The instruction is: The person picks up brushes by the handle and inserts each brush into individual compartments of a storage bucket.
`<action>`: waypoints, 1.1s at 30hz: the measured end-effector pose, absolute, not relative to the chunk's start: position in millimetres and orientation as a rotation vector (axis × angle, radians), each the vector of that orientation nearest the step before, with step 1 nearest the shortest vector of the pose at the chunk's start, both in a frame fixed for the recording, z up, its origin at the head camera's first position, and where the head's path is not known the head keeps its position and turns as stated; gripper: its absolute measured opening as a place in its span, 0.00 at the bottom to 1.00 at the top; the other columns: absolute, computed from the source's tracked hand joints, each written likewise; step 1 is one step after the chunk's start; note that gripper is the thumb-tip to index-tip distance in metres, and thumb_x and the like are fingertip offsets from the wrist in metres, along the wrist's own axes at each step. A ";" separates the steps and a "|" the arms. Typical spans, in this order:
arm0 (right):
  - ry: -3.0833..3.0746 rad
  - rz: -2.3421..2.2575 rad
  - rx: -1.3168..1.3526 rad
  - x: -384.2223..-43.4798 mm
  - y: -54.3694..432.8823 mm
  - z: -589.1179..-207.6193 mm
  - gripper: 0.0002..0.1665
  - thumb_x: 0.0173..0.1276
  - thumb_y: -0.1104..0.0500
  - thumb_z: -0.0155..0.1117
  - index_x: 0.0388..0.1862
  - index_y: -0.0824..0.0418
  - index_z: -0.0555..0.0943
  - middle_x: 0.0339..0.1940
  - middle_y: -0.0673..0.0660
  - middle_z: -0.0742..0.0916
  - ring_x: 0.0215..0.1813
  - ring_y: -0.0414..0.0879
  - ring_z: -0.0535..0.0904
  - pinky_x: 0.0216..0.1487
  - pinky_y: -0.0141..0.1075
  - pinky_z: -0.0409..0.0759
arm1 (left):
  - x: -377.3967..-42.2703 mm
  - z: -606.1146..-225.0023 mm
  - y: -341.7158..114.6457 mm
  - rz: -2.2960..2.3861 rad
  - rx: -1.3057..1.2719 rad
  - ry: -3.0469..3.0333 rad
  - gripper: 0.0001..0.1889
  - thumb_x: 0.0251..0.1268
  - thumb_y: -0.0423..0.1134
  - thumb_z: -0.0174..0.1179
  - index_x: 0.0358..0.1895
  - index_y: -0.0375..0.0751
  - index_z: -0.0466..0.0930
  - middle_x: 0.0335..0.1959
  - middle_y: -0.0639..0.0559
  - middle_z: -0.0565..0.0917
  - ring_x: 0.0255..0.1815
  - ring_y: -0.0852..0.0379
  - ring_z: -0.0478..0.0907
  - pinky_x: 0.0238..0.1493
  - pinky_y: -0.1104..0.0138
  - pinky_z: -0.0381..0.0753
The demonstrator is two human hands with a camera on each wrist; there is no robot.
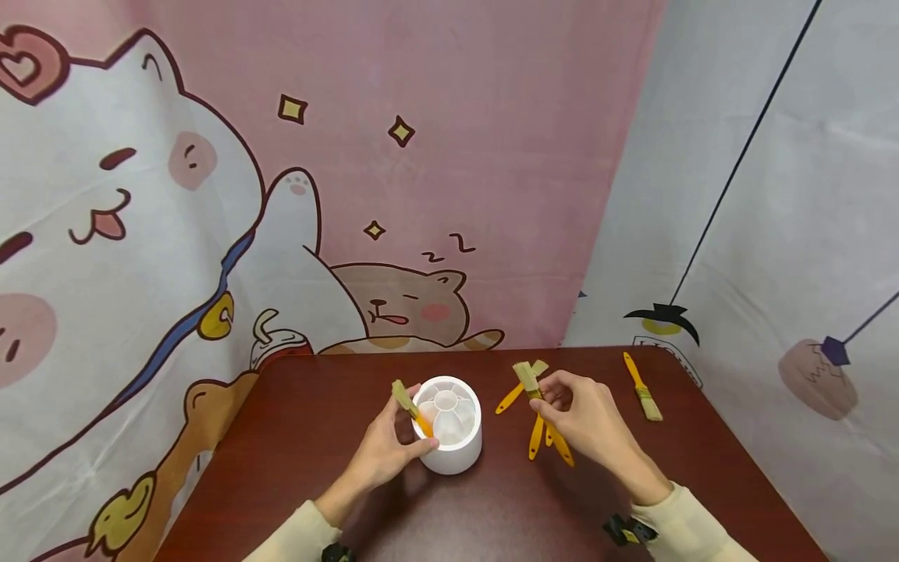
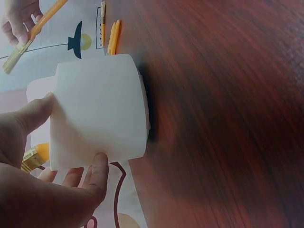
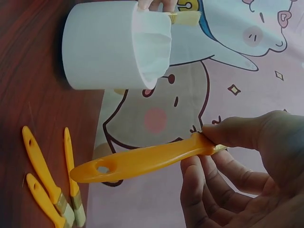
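Observation:
A white round pen holder (image 1: 458, 459), split inside into petal-shaped compartments, stands upright on the table. My left hand (image 1: 382, 451) grips its left side, thumb and fingers against the wall, also plain in the left wrist view. One paintbrush (image 1: 404, 398) leans in a left compartment, bristles up, orange handle down. To the right of the holder, my right hand (image 1: 590, 417) pinches another paintbrush (image 3: 142, 164) near its metal band. Its bristles point up and its orange handle slants down, above the table. In the right wrist view the fingers hide most of its bristle end.
Several orange-handled paintbrushes (image 3: 38, 159) lie on the table under and beside my right hand, partly overlapping. A lone paintbrush (image 1: 640, 390) lies farther right. The dark red-brown table (image 1: 316, 398) ends at a cartoon-printed cloth (image 1: 506, 195) behind it.

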State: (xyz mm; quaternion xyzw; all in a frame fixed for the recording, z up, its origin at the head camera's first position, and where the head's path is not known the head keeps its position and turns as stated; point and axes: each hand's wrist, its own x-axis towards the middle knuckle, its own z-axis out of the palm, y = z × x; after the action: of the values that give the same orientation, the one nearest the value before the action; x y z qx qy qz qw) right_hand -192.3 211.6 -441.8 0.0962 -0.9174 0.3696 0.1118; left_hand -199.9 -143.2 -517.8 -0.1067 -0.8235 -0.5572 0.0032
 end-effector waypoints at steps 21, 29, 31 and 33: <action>-2.572 1.164 0.443 -194.9 177.1 -432.9 0.10 0.71 0.61 0.88 0.44 0.55 0.92 0.34 0.45 0.93 0.37 0.35 0.88 0.41 0.30 0.87 | -199.6 -515.2 -143.3 -1.805 -0.353 -2.554 0.53 0.63 0.31 0.88 0.90 0.49 0.69 0.77 0.39 0.87 0.74 0.36 0.88 0.66 0.46 0.94; -2.512 1.187 0.523 -193.2 163.8 -431.1 0.11 0.70 0.60 0.90 0.43 0.57 0.92 0.33 0.46 0.94 0.32 0.33 0.86 0.40 0.30 0.88 | -197.6 -516.2 -143.5 -1.819 -0.371 -2.545 0.53 0.63 0.30 0.88 0.90 0.47 0.69 0.76 0.37 0.87 0.73 0.35 0.89 0.66 0.49 0.94; -2.514 1.197 0.525 -192.5 160.3 -430.0 0.11 0.70 0.60 0.89 0.43 0.56 0.92 0.33 0.46 0.94 0.32 0.33 0.86 0.40 0.30 0.88 | -197.5 -516.5 -143.7 -1.830 -0.374 -2.536 0.53 0.63 0.30 0.88 0.90 0.46 0.68 0.76 0.36 0.86 0.73 0.35 0.89 0.65 0.49 0.95; -2.515 1.220 0.527 -191.6 156.6 -428.2 0.11 0.71 0.59 0.89 0.45 0.57 0.91 0.34 0.47 0.94 0.33 0.33 0.87 0.41 0.30 0.88 | -197.2 -516.3 -143.8 -1.837 -0.372 -2.530 0.53 0.63 0.30 0.87 0.90 0.46 0.68 0.77 0.36 0.86 0.73 0.35 0.89 0.65 0.49 0.95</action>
State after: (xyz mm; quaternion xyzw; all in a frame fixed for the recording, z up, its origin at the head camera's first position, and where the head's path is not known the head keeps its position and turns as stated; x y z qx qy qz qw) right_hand -191.6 156.6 -428.2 0.1831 -0.8745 0.4242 0.1477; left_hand -197.2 -143.8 -516.3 -0.1180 -0.8036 -0.5834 -0.0036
